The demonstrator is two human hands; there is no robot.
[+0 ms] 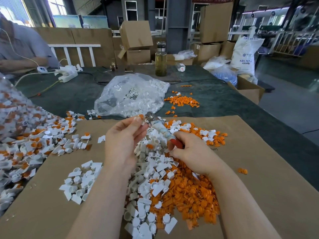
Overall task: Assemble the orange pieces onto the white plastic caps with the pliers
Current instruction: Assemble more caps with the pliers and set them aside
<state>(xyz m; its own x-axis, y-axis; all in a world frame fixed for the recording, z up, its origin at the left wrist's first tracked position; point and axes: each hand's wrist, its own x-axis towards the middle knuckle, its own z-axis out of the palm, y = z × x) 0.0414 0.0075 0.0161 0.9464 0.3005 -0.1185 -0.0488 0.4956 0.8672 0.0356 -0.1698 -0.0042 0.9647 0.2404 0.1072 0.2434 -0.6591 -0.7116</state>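
Both my bare forearms reach forward from the bottom edge and angle in toward each other. My left hand (122, 138) is raised, back toward me, wrist nearly straight; its fingers are curled and the thumb and fingertips (138, 120) pinch together at the top. My right hand (188, 150) sits lower and just to the right, close to the left but not touching it, wrist bent a little inward. Its fingers are wrapped tight in a grip, thumb tucked toward the left hand, knuckles facing up.
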